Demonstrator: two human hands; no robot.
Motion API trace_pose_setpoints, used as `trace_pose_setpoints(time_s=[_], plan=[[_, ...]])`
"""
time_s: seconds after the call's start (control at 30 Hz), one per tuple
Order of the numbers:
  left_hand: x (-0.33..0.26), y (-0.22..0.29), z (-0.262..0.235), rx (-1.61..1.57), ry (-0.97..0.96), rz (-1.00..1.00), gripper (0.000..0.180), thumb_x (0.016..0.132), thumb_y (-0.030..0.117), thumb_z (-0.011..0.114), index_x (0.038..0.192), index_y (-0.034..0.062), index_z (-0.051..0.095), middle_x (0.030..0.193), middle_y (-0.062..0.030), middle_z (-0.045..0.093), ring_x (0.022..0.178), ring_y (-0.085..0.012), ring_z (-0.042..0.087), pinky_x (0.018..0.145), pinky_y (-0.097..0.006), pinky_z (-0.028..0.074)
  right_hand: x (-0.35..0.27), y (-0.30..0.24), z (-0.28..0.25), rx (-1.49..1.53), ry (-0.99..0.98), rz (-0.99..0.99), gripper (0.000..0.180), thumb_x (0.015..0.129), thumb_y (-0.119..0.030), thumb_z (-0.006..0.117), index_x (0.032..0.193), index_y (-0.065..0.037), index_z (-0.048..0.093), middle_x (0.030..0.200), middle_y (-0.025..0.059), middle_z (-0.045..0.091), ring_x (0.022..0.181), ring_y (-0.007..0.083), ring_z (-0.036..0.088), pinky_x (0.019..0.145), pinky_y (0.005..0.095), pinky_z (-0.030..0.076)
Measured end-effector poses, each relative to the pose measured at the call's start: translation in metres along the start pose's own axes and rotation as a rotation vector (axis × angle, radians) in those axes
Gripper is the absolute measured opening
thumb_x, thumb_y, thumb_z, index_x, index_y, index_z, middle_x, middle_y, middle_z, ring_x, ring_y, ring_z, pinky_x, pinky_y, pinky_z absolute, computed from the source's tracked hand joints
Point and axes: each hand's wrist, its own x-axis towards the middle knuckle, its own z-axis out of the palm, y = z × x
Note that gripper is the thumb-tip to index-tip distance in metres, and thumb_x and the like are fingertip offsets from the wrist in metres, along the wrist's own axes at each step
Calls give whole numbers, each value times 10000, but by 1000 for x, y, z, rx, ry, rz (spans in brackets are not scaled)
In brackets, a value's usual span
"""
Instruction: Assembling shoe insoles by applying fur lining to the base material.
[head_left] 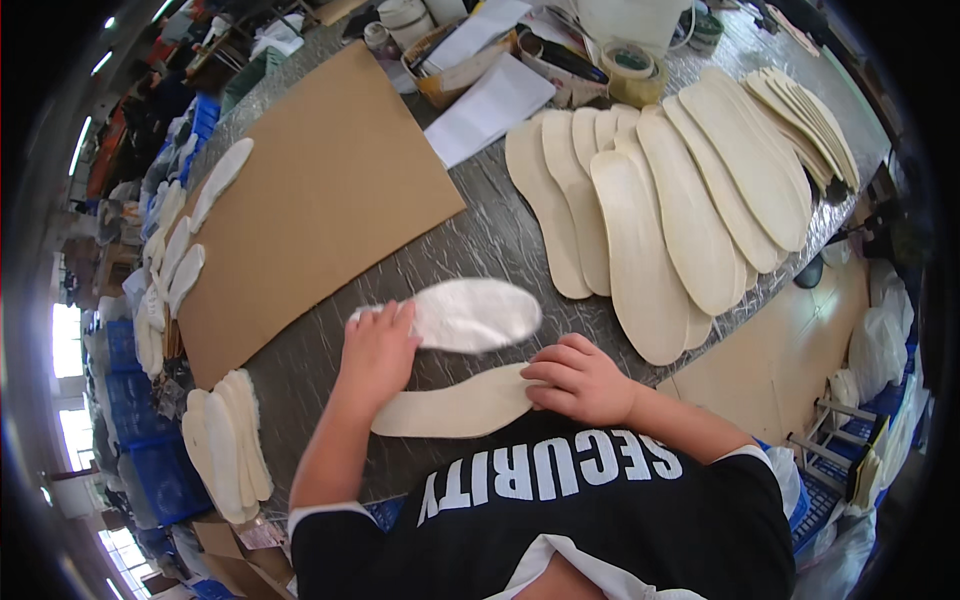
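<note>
A white, soft-looking insole [478, 315] lies at a slant in front of me, slightly blurred. My left hand [382, 345] is closed on its left end, the fingers over the top. Nearer to my body is a cream insole [450, 408], its right end pinched between the thumb and fingers of my right hand [580, 380]. The two insoles are apart, the white one beyond the cream one. To the right of them, many cream insoles [640, 250] are fanned out in overlapping layers. Another small stack of insoles [225, 440], with fluffy white edges, sits at the left table edge.
A large brown cardboard sheet [310, 190] covers the far left of the dark, film-covered table [490, 225], with white insoles [220, 185] along its left edge. White paper [490, 110], an open carton [440, 75] and tape rolls [632, 75] stand at the back. Blue crates [160, 470] are at left.
</note>
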Motion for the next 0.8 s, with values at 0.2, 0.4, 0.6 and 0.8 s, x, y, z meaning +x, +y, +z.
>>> trace_pose_setpoints(time_s=[0.2, 0.4, 0.6, 0.8], plan=[[-61, 31, 10, -163, 129, -283, 350, 837, 56, 623, 1178, -4, 575, 1242, -162, 589, 1036, -374, 561, 880, -453, 478, -11, -6, -9, 162, 148, -51, 250, 715, -153, 737, 919, -55, 629, 864, 60, 619, 762, 228, 612, 681, 347, 498], [-68, 20, 15, -250, 386, -206, 216, 780, 52, 677, 982, -6, 625, 1043, -168, 586, 927, -369, 567, 847, -421, 481, -8, -8, -15, 316, 131, 7, 206, 736, -83, 721, 905, -44, 610, 822, 81, 617, 716, 251, 619, 602, 350, 490], [-93, 46, -29, -1044, 134, 287, 327, 805, 138, 748, 1056, 25, 570, 1161, -155, 603, 1103, -330, 571, 922, -367, 464, 10, -22, -27, 567, 95, 456, 43, 882, -37, 623, 901, -14, 592, 823, 145, 629, 723, 344, 622, 634, 394, 507], [-102, 44, -17, -1057, 55, -279, 368, 807, 150, 756, 1070, 11, 540, 1137, -183, 610, 1051, -333, 615, 895, -384, 484, 44, -16, -21, 899, -36, 809, 103, 914, -90, 668, 965, -11, 625, 873, 42, 655, 777, 107, 609, 703, 284, 505]])
